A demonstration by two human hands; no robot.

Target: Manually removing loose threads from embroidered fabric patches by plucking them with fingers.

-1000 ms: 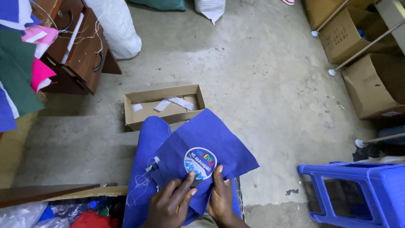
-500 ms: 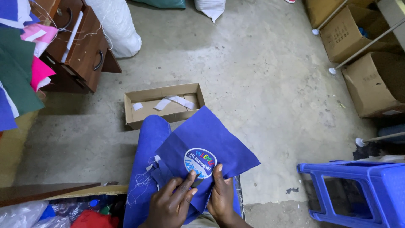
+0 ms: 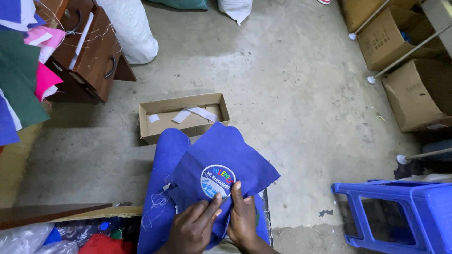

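While the concrete floor fills most of the head view, large things line its edges: a white sack at the top left, a brown wooden drawer unit beside it with loose threads over its front, and two big cardboard boxes at the right edge behind thin white rack legs. A blue plastic stool stands at the lower right. Scraps of green, pink and blue cloth hang at the far left.

Near the middle of the floor lies a shallow open cardboard tray holding a few white strips. Just below it, the blue fabric piece is held up over a blue-clad lap, one corner overlapping the tray's near edge in the view.

On the fabric's lower middle sits a round embroidered patch, white-rimmed with coloured lettering. The left hand pinches the fabric's lower edge, its thumb lying just below the patch. The right hand grips the same edge beside it, with its thumb pressed on the fabric and touching the patch's lower right rim. The two hands sit close together.
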